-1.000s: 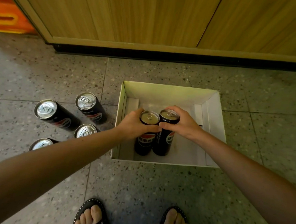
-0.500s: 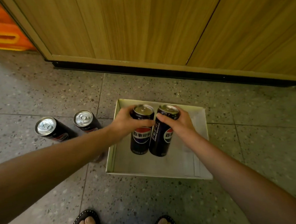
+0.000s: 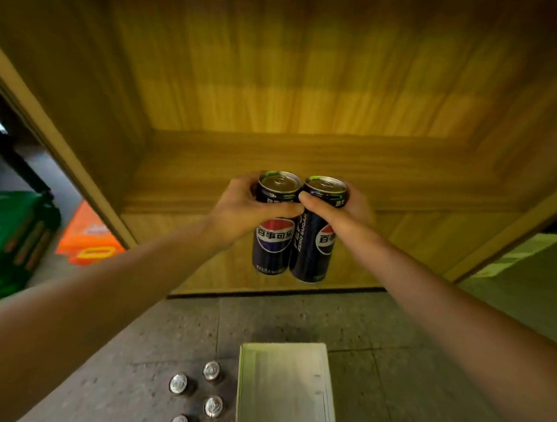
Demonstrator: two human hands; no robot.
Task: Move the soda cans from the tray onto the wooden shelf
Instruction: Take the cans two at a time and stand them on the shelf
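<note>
Head view looks over both outstretched forearms at a wooden shelf [image 3: 306,170], blurred, whose board sits inside a wood-grain cabinet recess. The left hand [image 3: 244,210] grasps the left can [image 3: 273,243] near its top, thumb laid across the front and fingers wrapped behind. The right hand [image 3: 348,212] grips the right can [image 3: 314,249] the same way, its thumb lying across the front near the rim. Both are tall dark Pepsi cans with silver tops; the right can reads ZERO SUGAR. They are upright, side by side and touching, and the 2 thumbs meet where the cans join. The cans hang in the air in front of the shelf's front edge, their tops about level with the board and their bodies in front of the panel below it. Whether any part is already over the board, I cannot tell.

Far below, a white cardboard tray [image 3: 286,389] lies on the speckled terrazzo floor [image 3: 400,377], showing its bare pale bottom. Just beside the tray's left edge stand 4 other cans [image 3: 212,370], upright in a loose cluster on the floor, silver tops up. At the view's left edge a green crate [image 3: 1,237] sits next to an orange crate [image 3: 87,240], both beside the cabinet's left side.
</note>
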